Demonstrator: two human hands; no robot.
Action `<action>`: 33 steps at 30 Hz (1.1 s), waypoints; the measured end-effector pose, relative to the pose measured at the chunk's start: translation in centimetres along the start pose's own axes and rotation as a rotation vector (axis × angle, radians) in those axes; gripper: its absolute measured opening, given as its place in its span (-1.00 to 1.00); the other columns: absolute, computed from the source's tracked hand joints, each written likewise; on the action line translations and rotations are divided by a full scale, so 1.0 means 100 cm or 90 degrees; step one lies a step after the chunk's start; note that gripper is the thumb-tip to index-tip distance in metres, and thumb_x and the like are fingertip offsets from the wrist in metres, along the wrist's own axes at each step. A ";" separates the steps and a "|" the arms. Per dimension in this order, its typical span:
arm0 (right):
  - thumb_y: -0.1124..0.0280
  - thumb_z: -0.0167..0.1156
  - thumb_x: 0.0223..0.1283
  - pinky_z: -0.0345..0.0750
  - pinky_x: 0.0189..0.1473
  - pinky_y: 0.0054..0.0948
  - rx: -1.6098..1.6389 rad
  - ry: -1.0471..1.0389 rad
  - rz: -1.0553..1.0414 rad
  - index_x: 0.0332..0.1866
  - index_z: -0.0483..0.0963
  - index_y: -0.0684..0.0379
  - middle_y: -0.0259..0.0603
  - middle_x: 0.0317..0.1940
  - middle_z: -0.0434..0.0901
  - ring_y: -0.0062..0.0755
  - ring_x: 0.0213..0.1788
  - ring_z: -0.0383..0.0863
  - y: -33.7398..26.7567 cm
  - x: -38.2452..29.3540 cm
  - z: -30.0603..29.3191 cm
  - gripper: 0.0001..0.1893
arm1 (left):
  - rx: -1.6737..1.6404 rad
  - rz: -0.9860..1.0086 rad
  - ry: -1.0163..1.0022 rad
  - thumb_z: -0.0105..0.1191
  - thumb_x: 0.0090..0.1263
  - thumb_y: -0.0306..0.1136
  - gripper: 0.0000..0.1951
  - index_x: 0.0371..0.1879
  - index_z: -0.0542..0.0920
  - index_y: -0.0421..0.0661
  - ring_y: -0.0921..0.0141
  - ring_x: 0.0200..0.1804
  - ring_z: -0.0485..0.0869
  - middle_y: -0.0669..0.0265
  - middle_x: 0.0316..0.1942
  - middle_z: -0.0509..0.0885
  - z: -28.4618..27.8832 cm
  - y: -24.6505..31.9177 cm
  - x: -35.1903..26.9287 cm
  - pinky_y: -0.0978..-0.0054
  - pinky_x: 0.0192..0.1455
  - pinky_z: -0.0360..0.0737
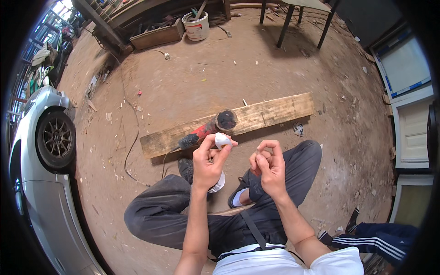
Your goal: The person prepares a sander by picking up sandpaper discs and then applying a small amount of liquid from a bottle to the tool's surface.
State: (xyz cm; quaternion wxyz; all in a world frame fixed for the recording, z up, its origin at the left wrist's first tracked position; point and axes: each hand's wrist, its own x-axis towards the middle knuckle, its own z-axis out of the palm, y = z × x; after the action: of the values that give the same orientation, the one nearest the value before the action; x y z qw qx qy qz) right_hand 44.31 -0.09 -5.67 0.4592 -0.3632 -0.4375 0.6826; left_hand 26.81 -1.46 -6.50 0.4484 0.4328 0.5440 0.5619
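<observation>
My left hand (211,161) pinches a small white curved piece (222,140) with a dark and orange mark between thumb and fingers; what it is made of is unclear. To its right, my right hand (270,166) is raised with fingers curled and thumb against the fingertips. Whether anything tiny sits in that pinch cannot be made out. Just beyond my left hand, a red and black angle grinder (206,130) with a dark round head rests on a wooden plank (275,111). A crumpled white wrapper (218,182) shows below my left hand, partly hidden.
The grinder's cable (138,127) runs across the dirt floor on the left. A silver car (48,192) stands at far left. Behind are a bucket (196,25), a wooden box (158,34) and a table (306,4). Another person's legs (374,240) extend at lower right, near framed panels (412,134).
</observation>
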 end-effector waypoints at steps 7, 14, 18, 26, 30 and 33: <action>0.57 -0.10 0.44 0.14 -0.51 -0.70 0.050 -0.011 0.045 0.03 0.17 0.10 -0.47 -0.53 0.30 -0.79 -0.53 0.14 0.003 0.000 -0.003 -0.82 | 0.050 0.006 -0.009 0.12 0.38 -0.59 -0.81 -0.06 0.57 -0.24 0.79 -0.45 0.47 0.29 -0.23 0.76 -0.002 0.004 0.001 0.83 -0.50 0.29; 0.52 -0.03 0.47 0.20 -0.50 -0.68 0.028 0.008 0.019 0.01 0.16 0.09 -0.45 -0.47 0.33 -0.79 -0.51 0.19 -0.001 -0.001 0.004 -0.82 | 0.063 0.035 -0.020 0.11 0.38 -0.59 -0.82 -0.07 0.57 -0.24 0.81 -0.46 0.45 0.30 -0.22 0.76 -0.003 -0.002 0.001 0.83 -0.52 0.28; 0.52 0.01 0.47 0.27 -0.46 -0.64 0.016 -0.047 -0.020 0.01 0.14 0.12 -0.38 -0.42 0.35 -0.72 -0.47 0.25 0.001 0.001 0.001 -0.80 | 0.067 0.034 -0.022 0.11 0.38 -0.59 -0.83 -0.07 0.57 -0.24 0.82 -0.48 0.42 0.31 -0.22 0.76 -0.001 0.001 0.001 0.82 -0.53 0.26; 0.62 0.08 0.40 0.34 -0.34 -0.60 -0.019 -0.117 -0.208 -0.03 0.12 0.18 -0.22 -0.40 0.42 -0.60 -0.40 0.31 -0.009 -0.002 0.006 -0.73 | 0.053 0.023 -0.014 0.11 0.37 -0.59 -0.82 -0.07 0.57 -0.23 0.83 -0.55 0.31 0.33 -0.22 0.76 -0.001 0.004 0.000 0.80 -0.57 0.19; 0.64 0.12 0.35 0.35 -0.33 -0.56 -0.030 -0.150 -0.284 -0.03 0.12 0.19 -0.15 -0.39 0.45 -0.54 -0.40 0.33 -0.012 -0.001 0.008 -0.69 | 0.061 0.030 -0.020 0.12 0.37 -0.59 -0.81 -0.07 0.57 -0.23 0.83 -0.55 0.31 0.32 -0.22 0.77 -0.001 0.004 0.001 0.81 -0.56 0.19; 0.65 0.15 0.33 0.36 -0.33 -0.53 -0.027 -0.165 -0.334 -0.04 0.12 0.19 -0.14 -0.40 0.46 -0.50 -0.41 0.34 -0.014 0.001 0.009 -0.67 | 0.060 0.035 -0.022 0.12 0.37 -0.60 -0.81 -0.07 0.57 -0.24 0.83 -0.54 0.32 0.31 -0.22 0.77 -0.001 0.003 0.001 0.81 -0.56 0.20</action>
State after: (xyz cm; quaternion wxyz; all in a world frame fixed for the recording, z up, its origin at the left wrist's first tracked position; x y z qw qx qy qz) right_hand 43.90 0.02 -4.07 0.5523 -0.1569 -0.5859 0.5718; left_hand 26.72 -1.43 -6.16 0.4207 0.4780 0.5501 0.5403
